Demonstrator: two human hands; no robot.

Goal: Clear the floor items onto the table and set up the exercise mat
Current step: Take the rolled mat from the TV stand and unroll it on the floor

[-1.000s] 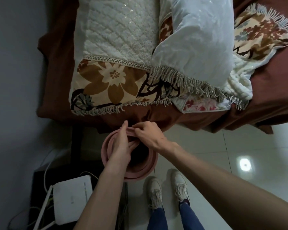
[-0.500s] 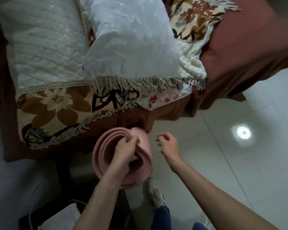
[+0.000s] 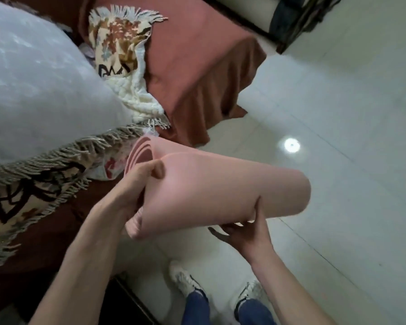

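Observation:
A rolled pink exercise mat (image 3: 220,188) is held off the floor, lying roughly level, its rolled end toward the bed. My left hand (image 3: 138,184) grips that end, thumb over the outer layer and fingers inside the roll. My right hand (image 3: 246,231) supports the roll from underneath near its middle, with the thumb pressed against its side and the fingers cupped below.
A bed with a rust-brown cover (image 3: 197,66), a white pillow (image 3: 40,85) and a fringed floral blanket (image 3: 33,184) fills the left. White tiled floor (image 3: 338,184) spreads to the right. My shoes (image 3: 185,282) stand below. Dark furniture (image 3: 298,22) stands at the top right.
The mat went from standing upright by the bed to lying level in the air. My right hand let go of the rim, then moved under the roll. The view swung right.

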